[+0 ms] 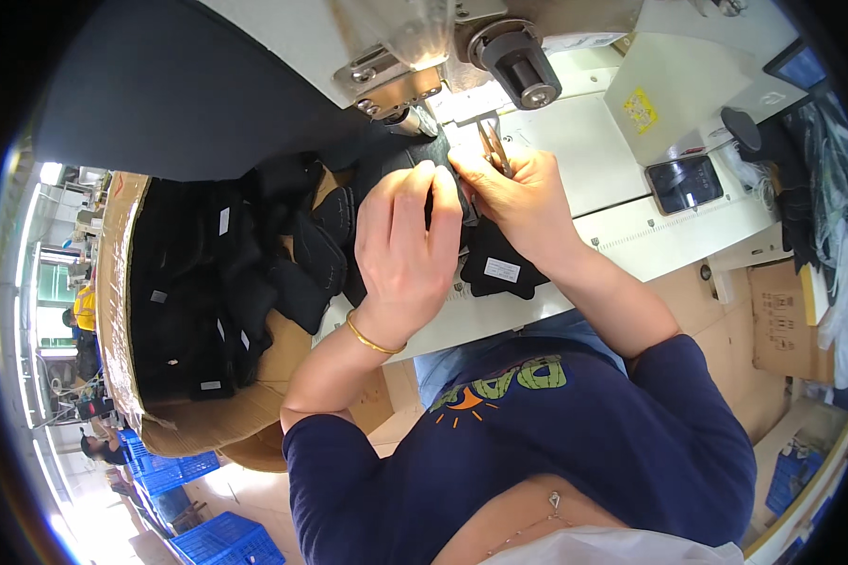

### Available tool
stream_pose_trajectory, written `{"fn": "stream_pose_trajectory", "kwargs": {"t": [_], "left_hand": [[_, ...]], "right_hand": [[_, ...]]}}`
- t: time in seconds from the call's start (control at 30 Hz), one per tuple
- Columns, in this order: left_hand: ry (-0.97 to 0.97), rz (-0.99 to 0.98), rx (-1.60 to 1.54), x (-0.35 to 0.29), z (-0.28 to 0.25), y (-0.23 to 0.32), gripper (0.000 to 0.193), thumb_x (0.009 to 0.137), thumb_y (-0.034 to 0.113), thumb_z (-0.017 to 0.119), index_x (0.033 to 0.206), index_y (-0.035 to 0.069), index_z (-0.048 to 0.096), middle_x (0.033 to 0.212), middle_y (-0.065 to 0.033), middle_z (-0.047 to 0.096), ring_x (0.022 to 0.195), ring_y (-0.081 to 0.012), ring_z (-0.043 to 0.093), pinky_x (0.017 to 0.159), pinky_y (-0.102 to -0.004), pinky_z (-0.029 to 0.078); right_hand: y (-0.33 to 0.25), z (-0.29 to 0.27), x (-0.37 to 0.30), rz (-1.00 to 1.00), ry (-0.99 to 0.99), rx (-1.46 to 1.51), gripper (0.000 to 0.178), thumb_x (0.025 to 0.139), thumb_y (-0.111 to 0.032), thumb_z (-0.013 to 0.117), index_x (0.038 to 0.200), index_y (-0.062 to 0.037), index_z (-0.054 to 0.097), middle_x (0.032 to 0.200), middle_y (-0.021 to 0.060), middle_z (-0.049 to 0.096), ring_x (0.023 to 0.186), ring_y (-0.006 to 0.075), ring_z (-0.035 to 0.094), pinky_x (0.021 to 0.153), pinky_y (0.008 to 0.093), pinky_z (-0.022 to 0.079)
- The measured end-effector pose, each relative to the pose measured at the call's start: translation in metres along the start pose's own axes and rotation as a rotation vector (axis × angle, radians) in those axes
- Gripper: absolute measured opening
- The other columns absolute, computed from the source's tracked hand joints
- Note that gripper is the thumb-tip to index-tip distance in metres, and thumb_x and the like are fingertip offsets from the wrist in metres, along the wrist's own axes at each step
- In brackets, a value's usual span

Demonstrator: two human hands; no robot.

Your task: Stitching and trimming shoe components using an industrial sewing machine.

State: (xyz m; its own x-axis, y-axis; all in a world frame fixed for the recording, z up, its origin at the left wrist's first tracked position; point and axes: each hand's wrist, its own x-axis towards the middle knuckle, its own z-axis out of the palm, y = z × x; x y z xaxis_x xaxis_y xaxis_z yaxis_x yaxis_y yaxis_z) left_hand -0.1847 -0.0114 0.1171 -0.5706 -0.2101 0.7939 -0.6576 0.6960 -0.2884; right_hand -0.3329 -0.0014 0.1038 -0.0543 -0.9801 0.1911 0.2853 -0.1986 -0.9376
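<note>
My left hand (405, 247), with a gold bangle at its wrist, is closed over a black fabric piece (483, 247) beneath the sewing machine head (405, 94). A white label (501, 270) shows on the piece's near part, which lies at the table's front edge. My right hand (523, 198) is beside the left, its fingers wrapped round a pair of thread snips (486, 137) with the blades pointing away from me. Its thumb and forefinger come close to the fabric. My left fingertips are partly hidden behind the knuckles.
A cardboard box (122, 311) filled with black fabric pieces (193, 282) stands at the left. A phone (685, 184) lies on the white sewing table (622, 231) at the right. Blue crates (226, 541) stand on the floor at lower left, and another carton (790, 320) at right.
</note>
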Motion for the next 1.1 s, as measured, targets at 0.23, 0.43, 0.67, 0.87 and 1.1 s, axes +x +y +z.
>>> {"fn": "stream_pose_trajectory", "kwargs": {"t": [0.23, 0.43, 0.67, 0.87, 1.1], "left_hand": [[-0.007, -0.053, -0.035, 0.007, 0.016, -0.008, 0.029, 0.073, 0.008, 0.069, 0.098, -0.002, 0.059, 0.102, -0.0146, 0.057, 0.093, -0.0307, 0.060, 0.075, -0.0386, 0.052], [-0.014, -0.081, -0.048, 0.005, 0.019, -0.011, 0.033, 0.071, 0.008, 0.069, 0.101, -0.001, 0.059, 0.103, -0.0142, 0.057, 0.093, -0.0308, 0.060, 0.076, -0.0387, 0.051], [0.067, -0.122, 0.053, -0.006, 0.022, -0.012, 0.037, 0.073, 0.001, 0.067, 0.109, 0.001, 0.059, 0.107, -0.0135, 0.057, 0.097, -0.0323, 0.057, 0.082, -0.0426, 0.046], [0.103, -0.051, -0.001, -0.012, 0.032, -0.029, 0.031, 0.078, 0.001, 0.064, 0.109, 0.004, 0.060, 0.106, -0.0112, 0.058, 0.094, -0.0292, 0.059, 0.079, -0.0408, 0.049], [-0.419, -0.984, -0.788, -0.026, -0.034, -0.071, 0.030, 0.085, 0.003, 0.068, 0.115, 0.000, 0.065, 0.102, -0.0043, 0.068, 0.086, -0.0107, 0.063, 0.077, -0.0244, 0.051]], "right_hand": [[-0.003, -0.001, 0.001, -0.001, -0.016, -0.005, 0.027, 0.096, -0.012, 0.058, 0.073, -0.0013, 0.064, 0.061, 0.0002, 0.063, 0.055, 0.0015, 0.048, 0.049, 0.0207, 0.034], [-0.003, -0.003, 0.003, -0.004, -0.028, -0.020, 0.027, 0.097, -0.013, 0.057, 0.074, -0.0008, 0.064, 0.060, -0.0001, 0.062, 0.055, 0.0011, 0.047, 0.048, 0.0208, 0.033], [0.016, -0.014, -0.007, -0.089, -0.036, 0.027, 0.028, 0.104, -0.024, 0.049, 0.097, -0.0007, 0.063, 0.072, 0.0031, 0.063, 0.056, 0.0051, 0.051, 0.050, 0.0205, 0.039], [0.009, -0.020, -0.018, 0.184, -0.294, 0.112, 0.035, 0.107, -0.028, 0.040, 0.108, -0.0002, 0.060, 0.074, 0.0043, 0.064, 0.060, 0.0061, 0.052, 0.056, 0.0202, 0.043], [0.022, -0.036, -0.022, -0.379, -0.169, -0.736, 0.024, 0.093, -0.024, 0.063, 0.091, -0.0009, 0.066, 0.076, 0.0114, 0.064, 0.064, 0.0255, 0.063, 0.059, 0.0351, 0.048]]}}
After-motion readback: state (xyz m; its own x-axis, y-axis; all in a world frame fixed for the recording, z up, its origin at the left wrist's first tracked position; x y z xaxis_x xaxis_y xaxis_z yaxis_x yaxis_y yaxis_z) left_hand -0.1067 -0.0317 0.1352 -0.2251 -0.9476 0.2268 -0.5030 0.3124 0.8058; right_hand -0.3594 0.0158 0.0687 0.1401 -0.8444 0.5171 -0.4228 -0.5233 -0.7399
